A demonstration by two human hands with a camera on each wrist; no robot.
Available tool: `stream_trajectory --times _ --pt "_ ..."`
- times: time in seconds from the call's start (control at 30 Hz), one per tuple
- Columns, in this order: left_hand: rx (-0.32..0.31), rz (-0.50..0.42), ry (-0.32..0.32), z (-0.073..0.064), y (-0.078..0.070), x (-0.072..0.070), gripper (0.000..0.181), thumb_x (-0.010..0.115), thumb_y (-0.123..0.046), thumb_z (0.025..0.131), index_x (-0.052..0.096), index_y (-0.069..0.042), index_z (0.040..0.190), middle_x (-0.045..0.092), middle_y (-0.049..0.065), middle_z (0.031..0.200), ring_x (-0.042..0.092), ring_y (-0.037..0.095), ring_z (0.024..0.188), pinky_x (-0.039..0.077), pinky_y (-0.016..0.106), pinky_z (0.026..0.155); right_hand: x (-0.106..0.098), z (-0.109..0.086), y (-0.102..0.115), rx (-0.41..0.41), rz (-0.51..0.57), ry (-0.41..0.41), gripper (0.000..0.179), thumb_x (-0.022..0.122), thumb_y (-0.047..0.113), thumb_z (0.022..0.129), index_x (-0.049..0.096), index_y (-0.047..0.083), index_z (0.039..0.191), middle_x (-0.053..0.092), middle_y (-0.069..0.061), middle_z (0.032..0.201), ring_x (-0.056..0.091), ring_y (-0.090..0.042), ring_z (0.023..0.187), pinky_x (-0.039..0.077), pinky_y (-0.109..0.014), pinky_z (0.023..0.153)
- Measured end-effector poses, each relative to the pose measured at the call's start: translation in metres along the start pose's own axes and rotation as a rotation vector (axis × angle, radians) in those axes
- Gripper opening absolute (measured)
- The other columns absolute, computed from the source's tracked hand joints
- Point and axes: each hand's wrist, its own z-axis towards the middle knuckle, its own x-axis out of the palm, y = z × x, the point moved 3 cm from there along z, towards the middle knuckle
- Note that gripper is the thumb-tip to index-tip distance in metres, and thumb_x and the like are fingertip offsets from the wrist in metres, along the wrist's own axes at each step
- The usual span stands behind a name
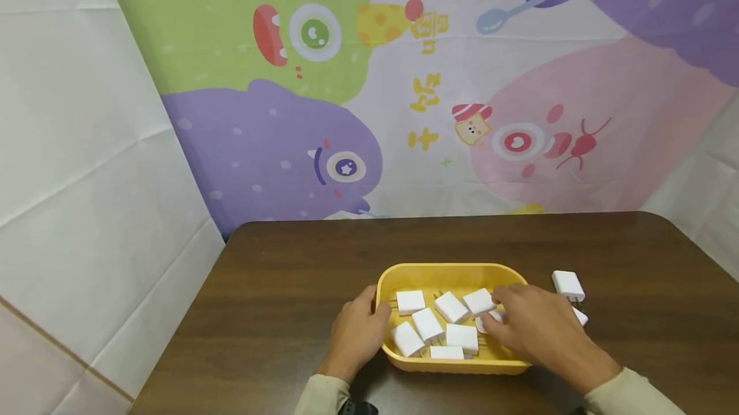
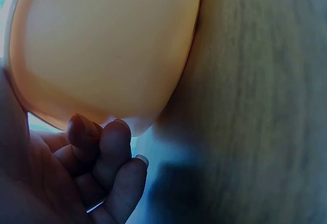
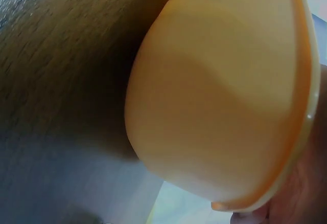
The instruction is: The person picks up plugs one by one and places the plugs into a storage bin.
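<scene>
A yellow plastic basket (image 1: pixel 450 367) on the table holds several white plug-in chargers (image 1: pixel 451 307), lying at mixed angles with their metal prongs showing. My left hand (image 1: pixel 359 331) grips the basket's left end, thumb at the rim. In the left wrist view, the fingers (image 2: pixel 115 142) curl against the outside of its wall. Over the right rim reaches my right hand (image 1: pixel 543 328), its thumb and fingertips pinching a charger (image 1: pixel 489 321) inside, which they partly cover. The right wrist view mostly shows the basket's outer wall (image 3: pixel 214 96), with that hand largely hidden behind the rim.
Right of the basket, a white charger (image 1: pixel 568 285) lies on the dark wooden table (image 1: pixel 288 293), and another (image 1: pixel 580 317) is partly hidden behind my right hand. A cartoon-printed cloth (image 1: pixel 404 197) hangs behind the table's far edge. White panels stand at both sides.
</scene>
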Motion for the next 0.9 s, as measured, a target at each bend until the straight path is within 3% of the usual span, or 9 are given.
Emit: stream_trajectory --times 0.23,0.47,0.7,0.9 --pt "0.0 0.004 -0.005 0.0 0.0 0.0 0.038 0.052 -0.029 0.095 0.066 -0.017 0.129 0.072 -0.001 0.111 0.066 0.024 0.1 0.048 0.051 0.085 0.0 -0.003 -0.002 0.001 0.012 -0.015 0.014 0.073 0.032 0.083 0.072 0.019 0.087 0.052 0.013 0.064 0.047 -0.009 0.052 0.035 -0.034 0.042" --pt "-0.005 0.006 -0.007 -0.001 -0.001 0.0 0.039 0.052 -0.029 0.095 0.066 -0.017 0.129 0.071 0.0 0.112 0.065 0.025 0.102 0.047 0.052 0.086 -0.009 -0.003 -0.007 0.026 0.061 0.024 0.013 0.073 0.033 0.085 0.072 0.02 0.088 0.058 0.01 0.073 0.052 -0.008 0.065 0.039 -0.032 0.048" --pt "-0.004 0.007 -0.001 -0.001 -0.001 0.0 0.039 0.052 -0.029 0.095 0.066 -0.017 0.13 0.072 0.001 0.113 0.065 0.026 0.102 0.048 0.052 0.087 -0.015 -0.004 -0.009 0.003 0.071 -0.005 0.008 0.072 0.031 0.085 0.069 0.023 0.084 0.056 0.011 0.074 0.049 -0.007 0.065 0.038 -0.031 0.05" --pt "-0.008 0.01 0.007 0.0 -0.001 -0.001 0.039 0.052 -0.029 0.095 0.066 -0.016 0.13 0.071 0.001 0.114 0.065 0.025 0.102 0.047 0.052 0.086 -0.021 -0.007 -0.012 0.013 0.079 -0.082 0.008 0.072 0.027 0.085 0.067 0.024 0.079 0.05 0.014 0.069 0.044 -0.006 0.061 0.037 -0.03 0.051"
